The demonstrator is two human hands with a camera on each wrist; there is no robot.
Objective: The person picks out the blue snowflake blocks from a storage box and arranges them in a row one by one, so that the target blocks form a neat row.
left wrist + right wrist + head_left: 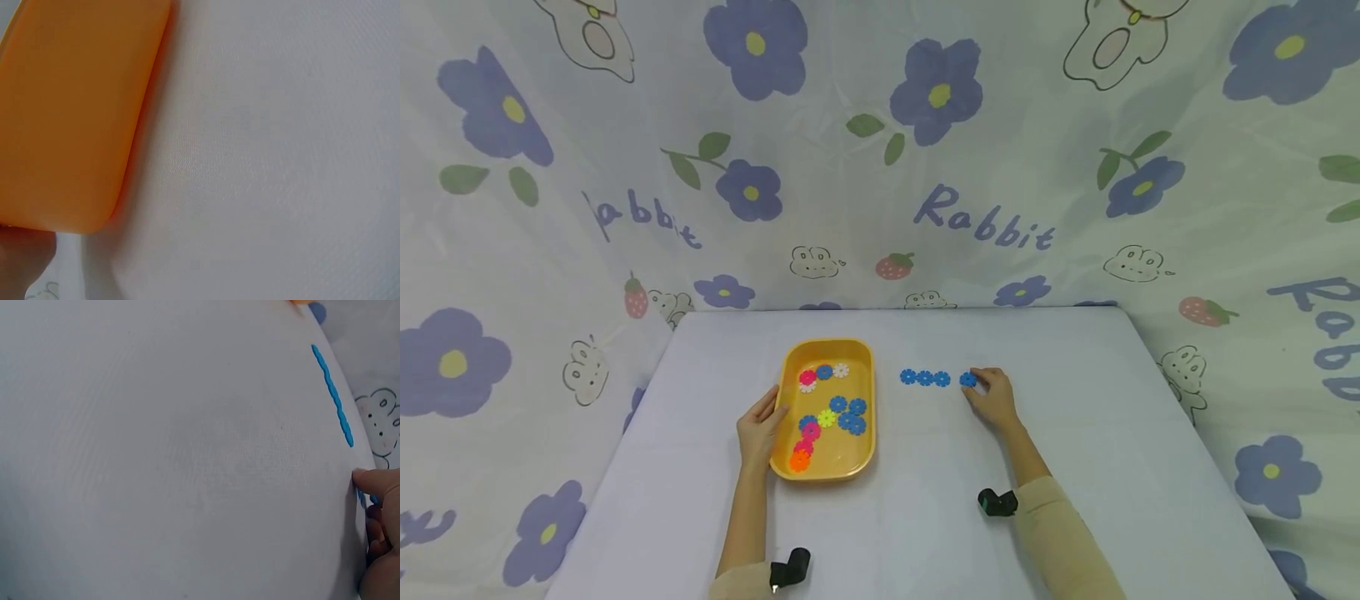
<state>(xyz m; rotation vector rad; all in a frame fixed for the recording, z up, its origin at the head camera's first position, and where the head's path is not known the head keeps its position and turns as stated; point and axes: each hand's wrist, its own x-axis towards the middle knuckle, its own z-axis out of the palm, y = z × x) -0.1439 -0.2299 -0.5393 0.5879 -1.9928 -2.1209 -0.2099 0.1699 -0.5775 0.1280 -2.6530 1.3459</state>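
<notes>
On the table, my left hand (pixel 760 429) grips the left side of a yellow tray (pixel 842 462), thumb over the rim. The left wrist view catches the tray's outer wall (pixel 75 119) and part of that hand (pixel 22 262). My right hand (pixel 994 402) pinches a blue snowflake disc (pixel 967 379) between thumb and fingers. Just left of it, three blue snowflake discs (pixel 925 378) lie in a row, with a gap before the held one. From the right wrist, the row (pixel 334 397) appears edge-on, and the fingers mostly hide the held disc.
Inside the tray are several blue discs (pixel 847 420), pink discs (pixel 810 431), white discs (pixel 841 370), a yellow-green disc (pixel 827 418) and an orange disc (pixel 800 461). A white cloth covers the table (pixel 925 533); a patterned curtain (pixel 850 208) stands behind it.
</notes>
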